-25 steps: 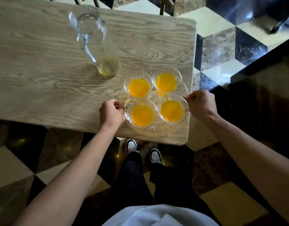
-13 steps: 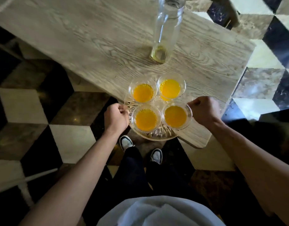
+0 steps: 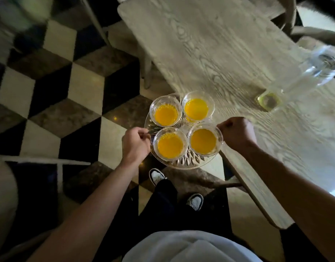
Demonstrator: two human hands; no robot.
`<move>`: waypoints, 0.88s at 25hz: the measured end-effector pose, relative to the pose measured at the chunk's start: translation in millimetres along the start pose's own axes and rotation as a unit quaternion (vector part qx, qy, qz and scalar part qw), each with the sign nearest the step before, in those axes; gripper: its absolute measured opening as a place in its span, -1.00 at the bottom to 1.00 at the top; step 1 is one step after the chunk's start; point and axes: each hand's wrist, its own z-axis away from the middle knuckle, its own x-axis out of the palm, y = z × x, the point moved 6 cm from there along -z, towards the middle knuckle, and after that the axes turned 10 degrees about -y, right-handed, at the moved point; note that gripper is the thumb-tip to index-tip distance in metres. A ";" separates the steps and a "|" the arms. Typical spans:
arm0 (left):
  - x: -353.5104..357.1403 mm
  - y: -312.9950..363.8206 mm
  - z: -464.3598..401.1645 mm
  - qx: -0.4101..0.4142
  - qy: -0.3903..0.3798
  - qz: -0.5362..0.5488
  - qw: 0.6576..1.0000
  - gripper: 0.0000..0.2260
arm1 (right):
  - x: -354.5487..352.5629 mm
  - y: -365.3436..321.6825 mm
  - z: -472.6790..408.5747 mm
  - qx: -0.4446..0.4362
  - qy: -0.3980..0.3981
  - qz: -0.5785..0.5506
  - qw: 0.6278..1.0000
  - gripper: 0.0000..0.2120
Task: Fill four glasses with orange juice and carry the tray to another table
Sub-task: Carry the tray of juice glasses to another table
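Now the tray (image 3: 183, 164) hangs mostly over the checkered floor (image 3: 49, 91) instead of resting on the wooden table (image 3: 210, 53): a second ago it sat on the tabletop near the corner, half a second ago it had slid partly past the edge, and at this moment only its far right part overlaps the table's edge in the view. The table has swung off to the right and away, and the jug (image 3: 295, 86), which stood just beyond the tray before, lies well out beyond the right hand (image 3: 236, 134), blurred, with a little yellow liquid in its base.

Both hands keep the grip they had in the earlier views. The left hand (image 3: 135, 146) has its fingers curled round the tray's left rim, knuckles up, touching the glass edge just beside the near left glass (image 3: 170, 145). The right hand is curled the same way on the opposite rim, just beside the near right glass (image 3: 204, 141). The tray sits between the two hands, and looks level.

Counted: one clear cut-glass tray; four glasses on it, set two by two, all holding orange juice. Beyond the left hand stands the far left glass (image 3: 165, 113), and beyond the right hand the far right glass (image 3: 197, 108). The four stand close together, rims nearly touching. One jug, one table, two hands, and below the tray two dark-and-white shoes (image 3: 157, 176) on the floor.
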 end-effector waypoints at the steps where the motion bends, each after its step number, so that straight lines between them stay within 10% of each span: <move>1: -14.5 -4.9 -5.9 -0.006 0.013 0.007 1.000 -0.77 | 8.3 -18.2 -8.5 -0.009 -0.005 0.006 1.000 -0.82; 22: -247.4 -60.1 -143.9 -0.108 0.140 0.143 0.974 -0.89 | 151.9 -329.4 -148.2 -0.154 -0.144 0.123 0.970 -0.75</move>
